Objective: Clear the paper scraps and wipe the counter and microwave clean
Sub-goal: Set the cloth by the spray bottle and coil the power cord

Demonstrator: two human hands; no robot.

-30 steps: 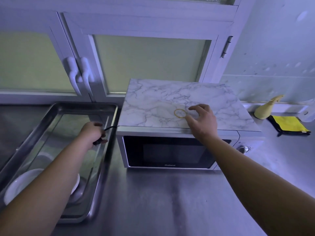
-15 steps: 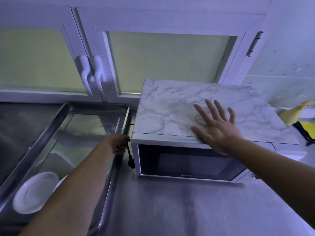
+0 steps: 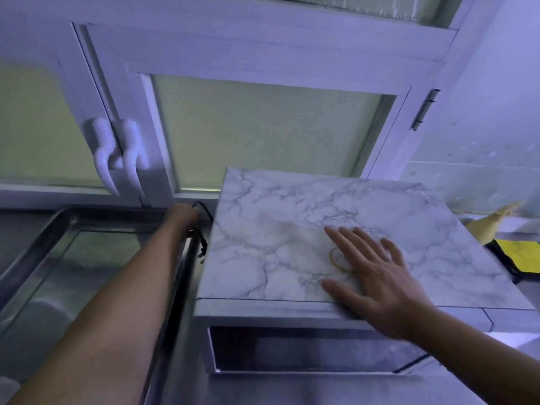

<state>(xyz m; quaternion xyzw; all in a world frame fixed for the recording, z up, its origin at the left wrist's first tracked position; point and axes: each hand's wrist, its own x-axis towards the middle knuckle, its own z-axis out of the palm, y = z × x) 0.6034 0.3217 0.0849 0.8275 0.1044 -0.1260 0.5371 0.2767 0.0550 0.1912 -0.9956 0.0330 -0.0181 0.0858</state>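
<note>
We're in a dim, blue-lit kitchen corner: white cabinet doors with frosted panels fill the back, a pair of curved white handles hangs at the left, and a metal hinge sits on the frame at the right. Below runs a steel counter.

The microwave stands on that counter, back towards the cabinets, and its top is covered in a grey-veined marble pattern. The dark glass door faces the camera. Just left of it lies a steel basin, whose long rim runs close alongside the microwave's side.

The right hand lies palm down on the marble top, near the front edge. Its fingers are straight and fanned out, the thumb is stretched to the left, and it grips nothing. A thin yellow rubber band lies on the top, half showing between thumb and forefinger, the rest under the hand.

The left hand reaches deep into the gap between basin and microwave, up by the back corner. A black cord loops past it and hangs down the microwave's side. We see only the back of the hand, so I cannot tell how its fingers lie or whether they have hold of the cord.

Far right on the counter lies a yellow cloth with a dark border. Just behind it stands a pale yellow bottle, blurred at the tip.
</note>
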